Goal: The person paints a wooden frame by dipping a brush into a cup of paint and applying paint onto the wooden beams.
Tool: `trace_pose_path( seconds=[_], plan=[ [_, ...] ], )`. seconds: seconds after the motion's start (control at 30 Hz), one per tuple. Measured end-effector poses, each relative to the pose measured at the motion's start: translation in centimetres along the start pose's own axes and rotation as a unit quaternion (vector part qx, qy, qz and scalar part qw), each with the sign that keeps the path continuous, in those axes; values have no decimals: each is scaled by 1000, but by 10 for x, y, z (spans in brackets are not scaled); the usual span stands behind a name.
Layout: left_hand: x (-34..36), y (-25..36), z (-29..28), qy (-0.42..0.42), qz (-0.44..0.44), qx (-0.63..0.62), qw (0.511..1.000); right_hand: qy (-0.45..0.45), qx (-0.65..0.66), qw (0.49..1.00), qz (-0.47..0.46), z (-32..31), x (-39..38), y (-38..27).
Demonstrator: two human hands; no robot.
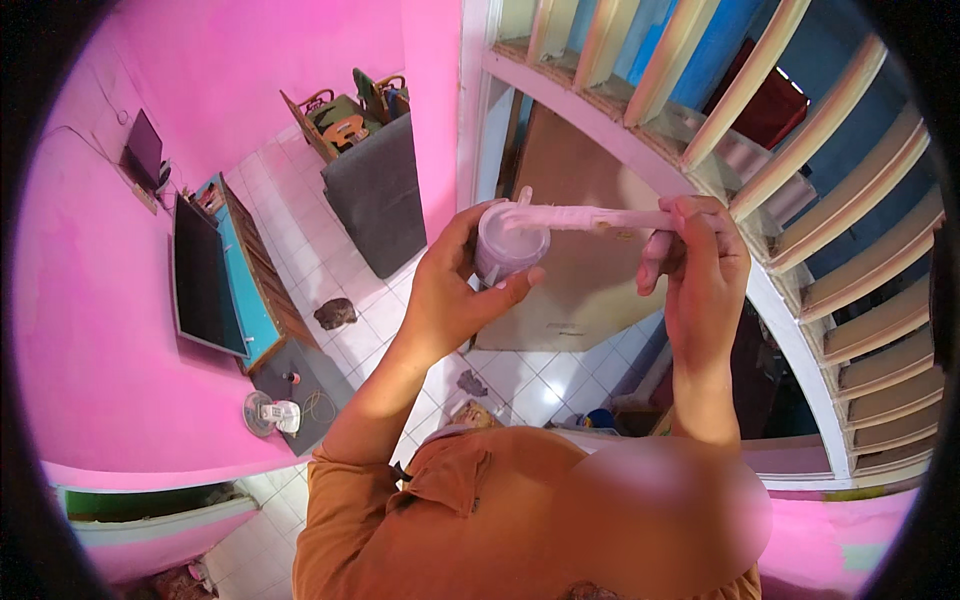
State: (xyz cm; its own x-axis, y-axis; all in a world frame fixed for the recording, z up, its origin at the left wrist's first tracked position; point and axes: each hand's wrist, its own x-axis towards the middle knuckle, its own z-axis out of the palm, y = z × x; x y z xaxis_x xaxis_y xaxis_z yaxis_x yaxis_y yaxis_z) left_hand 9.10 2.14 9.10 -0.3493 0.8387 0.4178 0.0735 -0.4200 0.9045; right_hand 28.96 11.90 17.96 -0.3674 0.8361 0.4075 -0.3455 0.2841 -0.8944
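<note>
Left fingers (pixel 515 291) holding a likely light, slick cup (pixel 503 258) round its wall, right fingers (pixel 697 240) pinching a stiff-looking stick (pixel 630 220) near its end.

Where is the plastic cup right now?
Near the centre of the head view, in the left hand, the cup sits by the left end of the stick.

Stick (pixel 585 218) at cup (pixel 512 250), television (pixel 207 280) left, railing (pixel 810 131) right
</note>
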Motion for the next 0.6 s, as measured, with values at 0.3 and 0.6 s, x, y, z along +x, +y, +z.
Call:
trace_pose_path(
  seconds=[0.3, 0.6],
  plan=[
    [64, 23, -10, 21, 53, -17, 998, 20, -73, 995, -72, 32, 37, -40],
    [131, 63, -13, 35, 56, 72, 995, 37, -105, 983, -145, 56, 82, -66]
  ],
)
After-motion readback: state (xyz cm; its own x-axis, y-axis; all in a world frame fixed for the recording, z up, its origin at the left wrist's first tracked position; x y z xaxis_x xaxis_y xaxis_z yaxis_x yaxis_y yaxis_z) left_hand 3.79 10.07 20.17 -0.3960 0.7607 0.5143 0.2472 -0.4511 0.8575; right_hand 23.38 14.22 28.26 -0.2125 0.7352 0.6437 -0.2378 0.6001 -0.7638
